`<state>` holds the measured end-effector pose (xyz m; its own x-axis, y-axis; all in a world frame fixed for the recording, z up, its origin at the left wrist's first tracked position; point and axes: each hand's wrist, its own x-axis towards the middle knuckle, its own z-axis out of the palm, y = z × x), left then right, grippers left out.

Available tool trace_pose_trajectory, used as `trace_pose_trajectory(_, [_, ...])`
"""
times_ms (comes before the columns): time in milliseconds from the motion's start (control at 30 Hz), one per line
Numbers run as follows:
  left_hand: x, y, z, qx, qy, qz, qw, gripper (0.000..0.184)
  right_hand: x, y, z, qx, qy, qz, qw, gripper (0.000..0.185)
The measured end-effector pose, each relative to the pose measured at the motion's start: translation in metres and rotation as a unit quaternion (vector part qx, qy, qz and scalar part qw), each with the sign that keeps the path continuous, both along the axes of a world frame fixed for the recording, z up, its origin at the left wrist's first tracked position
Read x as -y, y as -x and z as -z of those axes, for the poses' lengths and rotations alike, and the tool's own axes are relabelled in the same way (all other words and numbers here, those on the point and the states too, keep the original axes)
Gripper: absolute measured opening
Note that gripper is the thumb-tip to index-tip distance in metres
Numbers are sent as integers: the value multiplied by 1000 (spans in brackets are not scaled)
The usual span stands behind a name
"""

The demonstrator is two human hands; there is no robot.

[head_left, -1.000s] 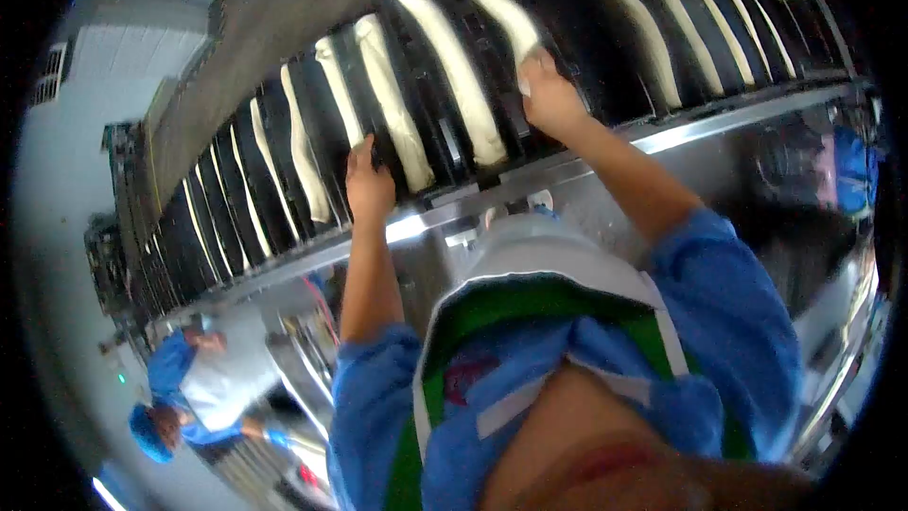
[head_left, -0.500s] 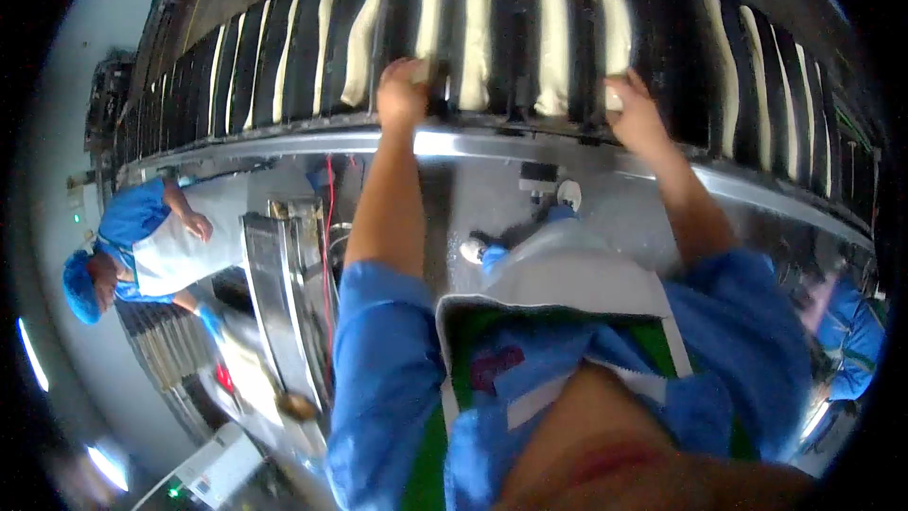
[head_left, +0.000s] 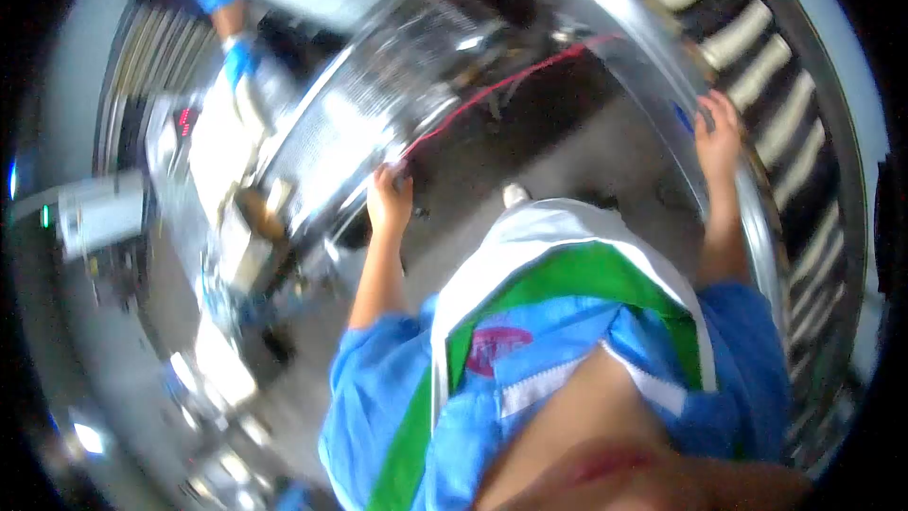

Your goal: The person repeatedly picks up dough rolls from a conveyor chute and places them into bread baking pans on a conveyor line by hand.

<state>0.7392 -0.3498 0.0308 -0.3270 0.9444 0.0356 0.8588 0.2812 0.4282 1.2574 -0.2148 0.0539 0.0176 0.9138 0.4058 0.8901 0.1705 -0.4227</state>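
My left hand [head_left: 389, 201] is raised beside the near end of a metal conveyor [head_left: 340, 147], its fingers curled; blur hides whether it touches or holds anything. On the right, my right hand [head_left: 719, 137] is at the metal rail [head_left: 757, 227] of the black tray line, fingers bent, with its grip unclear. Beyond that rail, pale dough strips [head_left: 782, 123] lie in dark grooves.
A co-worker's blue-gloved hand [head_left: 241, 61] is at the upper left over pale dough [head_left: 216, 156]. A red cord [head_left: 501, 85] runs between the conveyor and the tray line. A pale box [head_left: 102, 213] stands at the far left.
The view has swung left, so the tray line now stands on the right and the conveyor is closer. Both my hands have come away from the dough strips they were at.
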Motion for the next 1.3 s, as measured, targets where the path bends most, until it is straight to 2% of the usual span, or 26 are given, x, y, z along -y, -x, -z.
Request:
trace_pose_trajectory(67, [36, 73, -6, 43, -10, -106, 993, 30, -29, 103, -15, -10, 28, -134, 991, 27])
trace_pose_trajectory(100, [44, 61, -12, 79, -7, -168, 983, 29, -46, 117, -23, -22, 59, -193, 979, 28])
trace_pose_trajectory(133, [58, 73, 0, 1, -51, -165, 985, 32, -59, 149, -23, -8, 49, -259, 965, 29])
trace_pose_trajectory(233, [65, 56, 20, 70, -69, -209, 973, 35, -96, 227, -26, -54, 149, -403, 901, 33])
trace_pose_trajectory(267, [67, 85, 34, 80, -41, -225, 970, 37, -96, 290, -13, -26, 138, -435, 890, 34])
trace_pose_trajectory(467, [70, 108, 19, 89, -40, -279, 955, 39, -119, 458, 6, 11, 181, -595, 783, 40])
trace_pose_trajectory(500, [62, 134, 26, 82, -45, -290, 952, 39, -127, 500, 35, 22, 136, -624, 769, 43])
trace_pose_trajectory(533, [61, 134, 17, 64, -25, -298, 952, 38, -129, 522, 25, 39, 182, -640, 746, 45])
trace_pose_trajectory(567, [62, 132, 12, 60, -21, -304, 951, 38, -127, 542, 16, 55, 227, -651, 722, 47])
trace_pose_trajectory(667, [72, 115, 25, 111, -19, -372, 921, 36, -126, 601, 18, 100, 253, -687, 674, 54])
trace_pose_trajectory(733, [93, 99, 48, 146, 0, -426, 893, 35, -115, 630, 23, 105, 259, -695, 662, 58])
trace_pose_trajectory(833, [124, 81, 59, 170, -5, -449, 877, 33, -99, 674, 21, 139, 282, -703, 638, 67])
trace_pose_trajectory(900, [141, 79, 59, 124, -18, -407, 905, 33, -84, 695, 44, 136, 229, -716, 646, 63])
trace_pose_trajectory(967, [146, 92, 47, 119, -3, -419, 900, 32, -74, 710, 60, 135, 207, -715, 654, 57])
trace_pose_trajectory(1033, [155, 113, 36, 117, 21, -424, 898, 31, -68, 715, 65, 190, 148, -698, 674, 46])
trace_pose_trajectory(1167, [129, 179, 32, 86, 9, -371, 925, 33, -65, 715, 65, 180, 146, -674, 702, 32])
trace_pose_trajectory(1233, [115, 211, 24, 74, -3, -323, 944, 36, -74, 712, 51, 244, 236, -631, 698, 43])
trace_pose_trajectory(1300, [86, 246, 22, 17, -23, -299, 954, 45, -75, 692, 21, 180, 361, -584, 705, 33])
